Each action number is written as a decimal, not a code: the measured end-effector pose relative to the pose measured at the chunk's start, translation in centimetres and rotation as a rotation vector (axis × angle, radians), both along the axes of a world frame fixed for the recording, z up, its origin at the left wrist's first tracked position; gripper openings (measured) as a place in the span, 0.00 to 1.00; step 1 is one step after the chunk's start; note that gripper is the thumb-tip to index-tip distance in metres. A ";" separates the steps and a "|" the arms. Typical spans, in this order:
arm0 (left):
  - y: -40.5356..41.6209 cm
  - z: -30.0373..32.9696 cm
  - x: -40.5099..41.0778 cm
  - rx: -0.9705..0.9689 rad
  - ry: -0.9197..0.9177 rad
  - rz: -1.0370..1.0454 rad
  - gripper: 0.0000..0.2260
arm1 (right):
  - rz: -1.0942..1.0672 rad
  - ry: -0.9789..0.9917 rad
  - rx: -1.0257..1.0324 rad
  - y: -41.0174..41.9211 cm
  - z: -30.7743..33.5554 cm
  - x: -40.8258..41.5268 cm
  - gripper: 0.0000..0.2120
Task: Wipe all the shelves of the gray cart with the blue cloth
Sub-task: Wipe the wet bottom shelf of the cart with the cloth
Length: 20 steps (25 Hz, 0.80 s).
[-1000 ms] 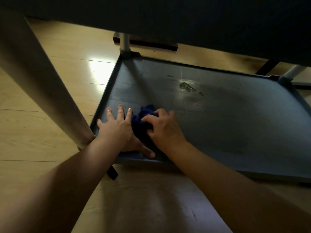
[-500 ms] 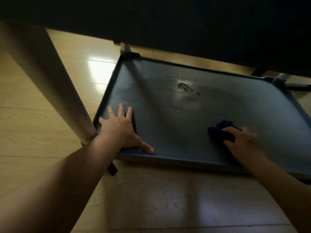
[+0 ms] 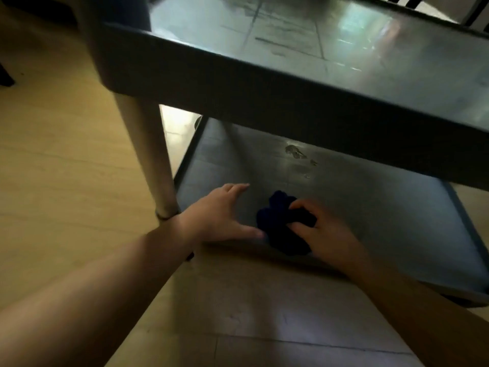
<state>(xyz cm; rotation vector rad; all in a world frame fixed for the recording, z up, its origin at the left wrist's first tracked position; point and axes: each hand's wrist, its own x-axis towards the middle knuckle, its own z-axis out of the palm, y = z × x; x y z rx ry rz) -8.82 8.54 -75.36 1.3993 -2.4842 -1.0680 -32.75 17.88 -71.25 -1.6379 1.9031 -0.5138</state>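
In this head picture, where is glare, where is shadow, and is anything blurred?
Head view: window glare washes the upper shelf; the bottom shelf lies in its shadow, so the blue cloth looks almost black; the left hand and right hand are softly blurred.

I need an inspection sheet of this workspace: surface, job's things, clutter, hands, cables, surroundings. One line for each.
Surface: bottom shelf of the gray cart, with a dull stain near the back.
Job's things: blue cloth, bunched, on the bottom shelf near its front edge; upper shelf shows streaks.
Clutter: nothing seen.
Hands: right hand has its grip on the cloth; left hand open, flat on the shelf beside it.
Cables: nothing seen.
Surroundings: wooden floor; cart leg at left.
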 end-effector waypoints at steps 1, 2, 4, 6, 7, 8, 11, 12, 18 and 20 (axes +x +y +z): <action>1.5 2.0 0.2 0.096 0.114 0.015 0.52 | 0.007 -0.090 0.003 0.9 1.7 2.3 0.11; 3.3 4.3 0.7 0.158 0.215 0.029 0.48 | -0.001 -0.200 -0.004 2.1 3.6 4.6 0.10; 7.5 9.0 2.7 0.181 0.356 0.083 0.36 | -0.014 -0.402 0.014 4.8 8.3 8.7 0.09; 11.8 14.7 5.9 0.239 0.471 0.174 0.26 | 0.014 -0.566 0.113 8.1 14.7 11.6 0.09; 13.8 18.1 7.9 0.282 0.504 0.206 0.22 | 0.043 -0.641 0.169 9.7 18.7 12.8 0.08; 15.5 21.3 9.8 0.299 0.518 0.216 0.19 | 0.072 -0.687 0.206 11.1 22.2 13.5 0.09; 19.9 33.7 14.4 0.253 0.529 0.225 0.17 | 0.158 -0.705 0.302 13.9 34.1 15.0 0.19; 20.8 38.6 15.1 0.232 0.543 0.231 0.14 | 0.212 -0.699 0.332 14.2 37.9 15.1 0.24; 21.3 61.4 13.3 0.059 0.529 0.400 0.14 | 0.330 -0.636 0.174 13.5 58.5 12.7 0.12; 20.0 67.7 11.1 0.033 0.533 0.417 0.17 | 0.289 -0.590 0.040 12.5 64.1 10.1 0.07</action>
